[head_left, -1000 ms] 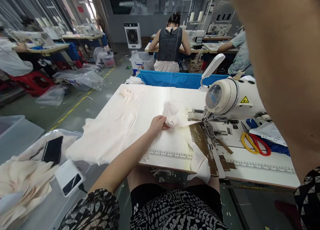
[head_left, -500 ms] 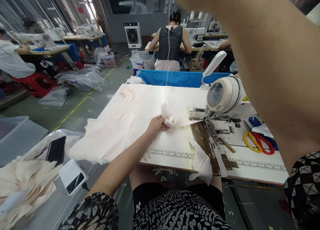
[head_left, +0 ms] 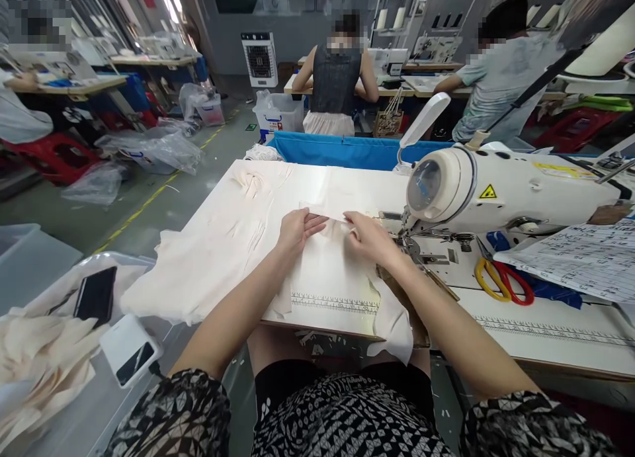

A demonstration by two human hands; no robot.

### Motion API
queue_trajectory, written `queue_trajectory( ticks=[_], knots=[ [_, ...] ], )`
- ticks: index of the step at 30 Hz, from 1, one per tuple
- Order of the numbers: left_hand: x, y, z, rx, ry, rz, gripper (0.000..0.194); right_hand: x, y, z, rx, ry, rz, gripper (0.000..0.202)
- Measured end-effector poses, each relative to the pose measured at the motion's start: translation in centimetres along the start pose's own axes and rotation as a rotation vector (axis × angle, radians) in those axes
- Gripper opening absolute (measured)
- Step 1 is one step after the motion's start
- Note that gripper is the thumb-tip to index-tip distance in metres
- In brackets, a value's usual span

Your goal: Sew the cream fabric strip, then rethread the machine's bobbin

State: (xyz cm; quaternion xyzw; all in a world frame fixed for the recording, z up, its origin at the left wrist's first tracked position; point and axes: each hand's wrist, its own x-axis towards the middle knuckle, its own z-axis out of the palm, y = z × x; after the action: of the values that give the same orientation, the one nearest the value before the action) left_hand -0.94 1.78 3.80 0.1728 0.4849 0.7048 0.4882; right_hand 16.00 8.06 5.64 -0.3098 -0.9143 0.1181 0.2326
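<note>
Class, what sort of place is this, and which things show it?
Probably a garment sewing workshop: a sewing machine stands close by, pale fabric lies spread on the table, and more sewing machines stand farther back.

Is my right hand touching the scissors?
Apart: the head view shows the machine bed plainly between the right hand and the scissors.

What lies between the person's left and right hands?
In the head view, a thin, pale pink fabric piece spans the gap between the left hand and right hand, with the white tabletop beneath.
</note>
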Motion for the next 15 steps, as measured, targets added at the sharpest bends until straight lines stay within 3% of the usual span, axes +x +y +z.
queue_trajectory(
  ticks=[4, 9, 12, 15],
  knots=[
    [0.8, 0.9, 1.0, 0.052, -0.079, 0.043, 0.002, -1.1, 3.0, 1.4, 0.128, 0.068, 0.108, 0.014],
    [0.9, -1.4, 2.5, 0.538, -0.232, 0.055, 0.037, -0.6, 5.2, 2.0, 0.344, 0.142, 0.151, 0.026],
    [1.1, -2.9, 3.5, 0.626, -0.307, 0.015, 0.024, -0.8, 5.6, 2.1, 0.407, 0.185, 0.167, 0.031],
    [2.1, -1.4, 3.5, 0.649, -0.314, 0.058, 0.021, -1.5, 5.9, 2.3, 0.408, 0.203, 0.222, 0.030]
  ],
)
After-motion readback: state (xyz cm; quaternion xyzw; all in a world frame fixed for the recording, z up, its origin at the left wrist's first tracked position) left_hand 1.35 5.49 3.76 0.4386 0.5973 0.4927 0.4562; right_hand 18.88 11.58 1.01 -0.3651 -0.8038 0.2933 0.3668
